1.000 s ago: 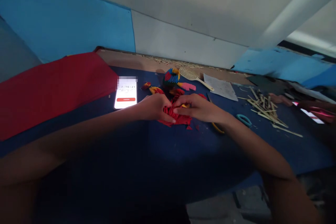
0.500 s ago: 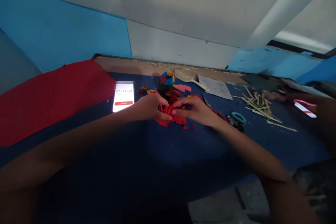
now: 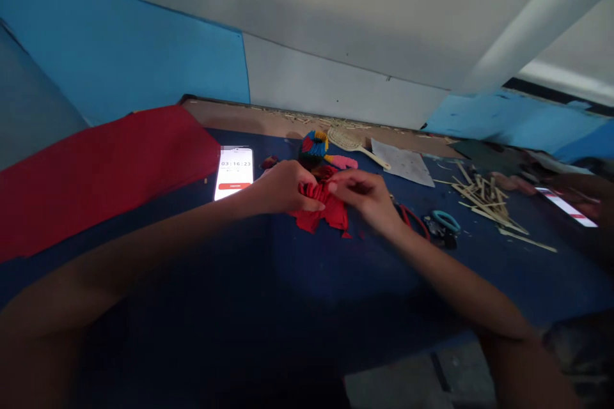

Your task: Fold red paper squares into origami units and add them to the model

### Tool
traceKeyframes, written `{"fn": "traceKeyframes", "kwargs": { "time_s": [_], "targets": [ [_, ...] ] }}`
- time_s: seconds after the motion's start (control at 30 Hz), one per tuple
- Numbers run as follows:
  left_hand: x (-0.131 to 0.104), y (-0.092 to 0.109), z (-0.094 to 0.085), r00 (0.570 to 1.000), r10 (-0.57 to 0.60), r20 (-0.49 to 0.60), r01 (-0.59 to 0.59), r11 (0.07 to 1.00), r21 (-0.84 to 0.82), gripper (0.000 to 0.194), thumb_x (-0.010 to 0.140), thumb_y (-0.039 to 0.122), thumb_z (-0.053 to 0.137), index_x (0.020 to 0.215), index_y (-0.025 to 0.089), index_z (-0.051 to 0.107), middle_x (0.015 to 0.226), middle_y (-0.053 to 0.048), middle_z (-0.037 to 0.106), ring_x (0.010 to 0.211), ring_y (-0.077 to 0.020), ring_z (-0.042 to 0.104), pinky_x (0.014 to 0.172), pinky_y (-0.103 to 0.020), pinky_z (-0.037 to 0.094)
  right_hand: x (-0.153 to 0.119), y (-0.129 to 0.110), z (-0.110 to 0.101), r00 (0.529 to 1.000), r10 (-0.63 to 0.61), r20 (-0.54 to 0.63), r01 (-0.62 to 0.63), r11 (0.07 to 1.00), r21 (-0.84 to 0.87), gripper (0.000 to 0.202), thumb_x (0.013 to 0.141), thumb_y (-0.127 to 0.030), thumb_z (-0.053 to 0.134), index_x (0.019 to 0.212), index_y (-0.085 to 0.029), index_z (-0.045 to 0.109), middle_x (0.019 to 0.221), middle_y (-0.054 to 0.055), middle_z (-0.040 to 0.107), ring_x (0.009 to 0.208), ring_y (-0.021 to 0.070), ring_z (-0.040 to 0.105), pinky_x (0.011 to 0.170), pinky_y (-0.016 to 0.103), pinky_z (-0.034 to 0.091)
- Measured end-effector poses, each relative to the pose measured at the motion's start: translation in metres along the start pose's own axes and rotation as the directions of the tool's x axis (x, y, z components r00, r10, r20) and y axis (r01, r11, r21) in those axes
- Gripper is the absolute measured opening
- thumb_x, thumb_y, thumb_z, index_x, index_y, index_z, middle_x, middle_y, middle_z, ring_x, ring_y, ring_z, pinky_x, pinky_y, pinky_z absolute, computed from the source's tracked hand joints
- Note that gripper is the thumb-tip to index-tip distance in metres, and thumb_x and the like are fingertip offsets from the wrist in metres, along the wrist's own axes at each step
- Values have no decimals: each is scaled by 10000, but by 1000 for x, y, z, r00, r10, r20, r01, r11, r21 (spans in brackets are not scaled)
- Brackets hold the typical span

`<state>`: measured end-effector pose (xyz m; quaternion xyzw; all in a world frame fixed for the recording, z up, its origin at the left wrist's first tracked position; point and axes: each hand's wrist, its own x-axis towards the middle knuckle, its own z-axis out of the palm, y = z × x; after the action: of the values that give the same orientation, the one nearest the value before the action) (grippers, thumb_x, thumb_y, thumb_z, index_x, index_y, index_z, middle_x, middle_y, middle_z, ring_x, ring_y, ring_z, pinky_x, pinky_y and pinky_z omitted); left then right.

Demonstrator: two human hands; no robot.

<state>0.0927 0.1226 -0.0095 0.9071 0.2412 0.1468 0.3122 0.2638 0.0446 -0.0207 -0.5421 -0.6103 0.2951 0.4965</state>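
Observation:
Strips of folded red material (image 3: 314,208) lie bunched at the middle of the dark blue tabletop (image 3: 297,281). My left hand (image 3: 286,188) is closed on the left part of the bunch, thumb and fingers pinching it. My right hand (image 3: 365,195) has its thumb and index finger pressed together at the bunch's upper right edge. Just behind my hands stands a round multicoloured folded piece (image 3: 314,144), with a pink piece (image 3: 343,161) beside it. Parts of the red material are hidden by my fingers.
A lit phone (image 3: 235,172) and red sheet (image 3: 110,172) lie left. Behind are a hairbrush (image 3: 348,138) and paper (image 3: 405,161). Rightward are red-handled scissors (image 3: 415,220), a teal ring (image 3: 446,221), thin sticks (image 3: 487,201) and another person's hand near a second phone (image 3: 568,206).
The view has shifted, so most things appear slightly further right. My right fingers have moved up along the red bunch, and more of its lower flaps show.

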Motion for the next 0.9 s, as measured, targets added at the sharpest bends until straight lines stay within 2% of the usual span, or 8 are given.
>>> {"fn": "traceKeyframes", "kwargs": {
  "time_s": [0.07,0.13,0.3,0.43,0.57,0.7,0.9],
  "targets": [
    [0,-1,1,1000,15,4,-15,1000,22,322,666,384,634,518,133,496,489,40,424,488,-66,383,480,-218,252,7,2,-2,982,183,45,-189,961,204,184,651,-348,700,721,-203,610,688,-18,635,630,123,606,643,277,486],
    [1,-2,3,1000,25,-3,-25,999,32,339,662,400,639,516,136,484,498,39,423,500,-69,392,493,-222,263,12,5,-3,959,262,107,-282,916,285,193,625,-301,722,742,-204,604,679,-34,617,631,107,598,658,264,481],
    [1,-5,3,999,-13,29,14,1000,-17,344,656,414,646,529,140,480,503,39,428,493,-71,401,478,-221,263,11,14,-6,928,305,214,-358,888,289,187,649,-268,718,820,-219,658,799,-20,650,684,102,602,651,246,471],
    [1,-5,1,997,-1,73,5,999,-52,326,669,383,646,526,137,486,486,44,419,481,-66,392,471,-218,265,10,20,-8,884,379,275,-445,861,244,183,668,-320,712,807,-209,669,761,-20,649,569,75,552,522,211,424],
    [3,-8,2,998,11,57,-7,998,-60,347,655,378,665,503,132,474,484,44,413,482,-64,387,475,-223,264,14,18,-8,874,389,291,-459,858,232,217,644,-332,733,809,-210,665,720,-29,632,545,68,528,509,206,414],
    [4,-11,3,996,78,43,-73,993,-94,371,654,386,670,489,134,453,459,57,363,462,-56,356,464,-225,243,18,14,-7,900,330,285,-396,891,221,212,633,-336,746,768,-199,656,715,-30,621,581,73,547,572,222,451],
    [3,-7,2,997,47,63,-39,992,-118,352,638,389,675,502,129,482,471,56,389,465,-53,362,455,-219,234,23,11,-8,910,262,321,-326,931,167,174,630,-324,750,737,-203,687,736,-16,648,645,86,574,620,221,458]
  ]
}}
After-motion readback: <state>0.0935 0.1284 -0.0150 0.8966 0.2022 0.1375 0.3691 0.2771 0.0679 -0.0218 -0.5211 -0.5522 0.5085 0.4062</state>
